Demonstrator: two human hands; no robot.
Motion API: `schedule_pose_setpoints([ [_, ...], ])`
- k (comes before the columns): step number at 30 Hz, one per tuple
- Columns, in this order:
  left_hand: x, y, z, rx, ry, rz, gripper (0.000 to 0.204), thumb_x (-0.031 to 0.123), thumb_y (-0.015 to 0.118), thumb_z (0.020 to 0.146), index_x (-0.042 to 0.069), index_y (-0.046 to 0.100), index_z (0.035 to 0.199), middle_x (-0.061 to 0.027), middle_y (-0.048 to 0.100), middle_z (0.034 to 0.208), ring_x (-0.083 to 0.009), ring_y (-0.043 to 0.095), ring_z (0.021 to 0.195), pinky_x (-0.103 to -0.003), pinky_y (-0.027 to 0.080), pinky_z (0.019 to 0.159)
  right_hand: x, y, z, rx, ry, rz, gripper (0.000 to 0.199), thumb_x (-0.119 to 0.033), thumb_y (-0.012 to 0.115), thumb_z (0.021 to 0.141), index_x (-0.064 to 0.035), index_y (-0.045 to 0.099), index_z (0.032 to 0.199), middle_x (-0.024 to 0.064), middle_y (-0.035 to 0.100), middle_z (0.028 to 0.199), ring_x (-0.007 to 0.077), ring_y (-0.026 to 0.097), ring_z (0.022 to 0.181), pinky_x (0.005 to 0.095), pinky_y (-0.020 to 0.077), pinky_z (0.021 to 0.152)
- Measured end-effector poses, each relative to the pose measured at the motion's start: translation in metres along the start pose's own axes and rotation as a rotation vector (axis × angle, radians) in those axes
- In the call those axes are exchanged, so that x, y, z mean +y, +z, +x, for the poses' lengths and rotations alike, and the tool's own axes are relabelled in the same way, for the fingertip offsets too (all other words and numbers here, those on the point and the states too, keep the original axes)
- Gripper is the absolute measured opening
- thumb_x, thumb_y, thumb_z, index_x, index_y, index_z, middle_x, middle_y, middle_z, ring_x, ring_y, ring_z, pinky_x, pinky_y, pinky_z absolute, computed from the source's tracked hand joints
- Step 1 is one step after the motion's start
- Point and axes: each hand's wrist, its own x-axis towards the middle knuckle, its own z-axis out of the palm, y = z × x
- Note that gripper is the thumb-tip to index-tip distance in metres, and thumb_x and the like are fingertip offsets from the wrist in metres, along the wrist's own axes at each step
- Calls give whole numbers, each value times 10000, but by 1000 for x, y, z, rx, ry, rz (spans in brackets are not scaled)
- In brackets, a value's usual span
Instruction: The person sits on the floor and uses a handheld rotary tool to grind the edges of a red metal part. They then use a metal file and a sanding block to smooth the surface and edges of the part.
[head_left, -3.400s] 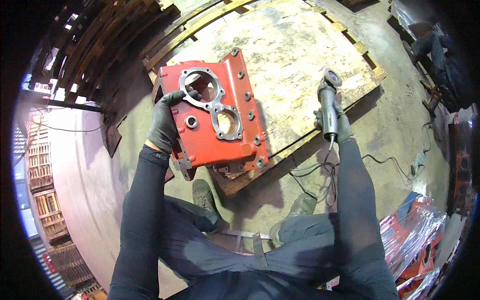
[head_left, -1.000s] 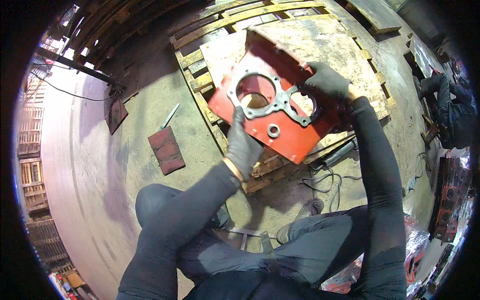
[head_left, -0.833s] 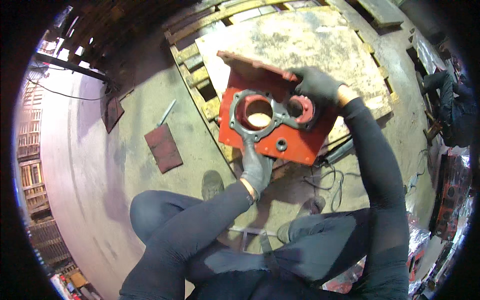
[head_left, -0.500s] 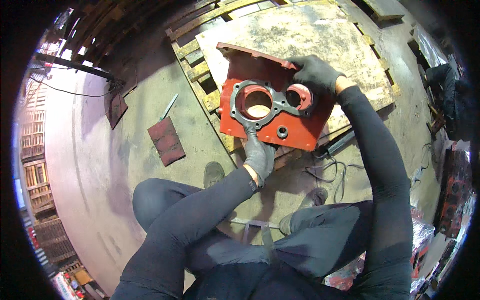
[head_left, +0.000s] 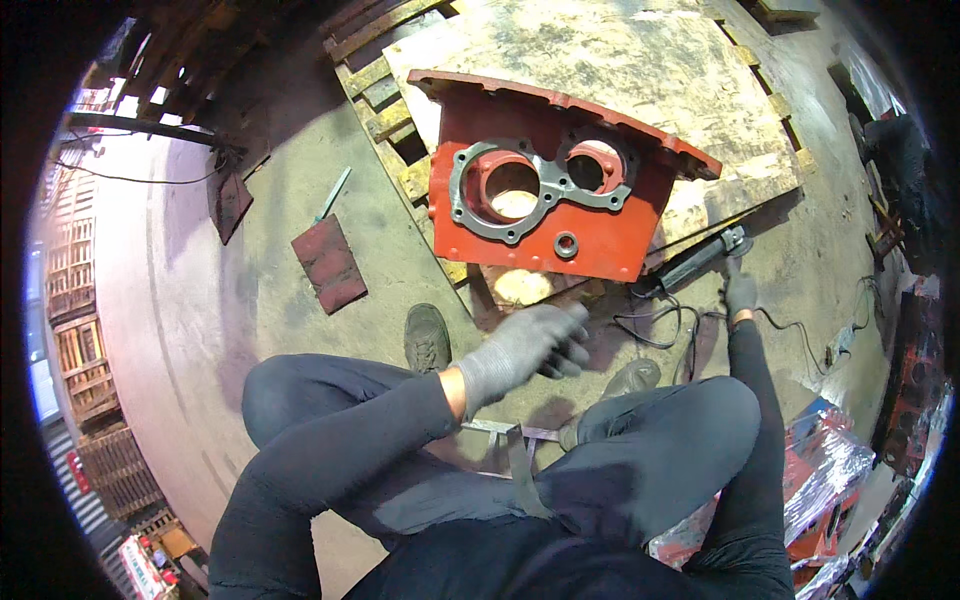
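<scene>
Item: red cast housing [head_left: 545, 205], flanged, with two round bores and a grey gasket-shaped face plate around them. Position: stands on edge on a board-topped wooden pallet [head_left: 640, 60], bored face turned toward the person, lower edge at the pallet's near side. No hand touches it.

Left hand [head_left: 525, 345]: grey work glove, fingers spread and loose, empty, hanging in the air below the housing and above the person's knees. Somewhat blurred.

Right hand [head_left: 740, 290]: gloved, stretched out to the person's right, at the rear end of a dark angle grinder [head_left: 695, 262] that lies on the concrete floor [head_left: 200, 300] just beside the pallet. It touches or closes on the tool; a firm grip cannot be told at this size. A black cable [head_left: 660, 330] lies looped on the floor near it.

Status, as judged: housing is set up and standing free; the grinder is being reached for; no grinding on the face is under way.

Other: a small red plate [head_left: 328, 262] and a thin pale rod [head_left: 335, 193] lie on the floor to the left, apart from the pallet.
</scene>
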Motion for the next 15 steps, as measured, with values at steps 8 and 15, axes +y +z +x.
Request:
schedule_pose_setpoints([
  [8, 64, 6, -50, 179, 513, 1177, 303, 311, 616, 1031, 47, 706, 1152, -192, 723, 985, -370, 714, 984, -468, 562, 852, -9, 109, 19, 49, 61, 2, 883, -610, 773, 876, 123, 587, 1332, 326, 676, 1312, 432, 661, 1233, 464, 505, 1032],
  [15, 41, -10, -30, 239, 700, 1361, 207, 267, 649, 996, 63, 615, 977, -147, 657, 844, -362, 690, 834, -485, 542, 754, -3, 125, 46, 71, 98, 29, 739, -387, 744, 855, 155, 562, 1324, 339, 667, 1313, 469, 658, 1207, 490, 503, 1027],
])
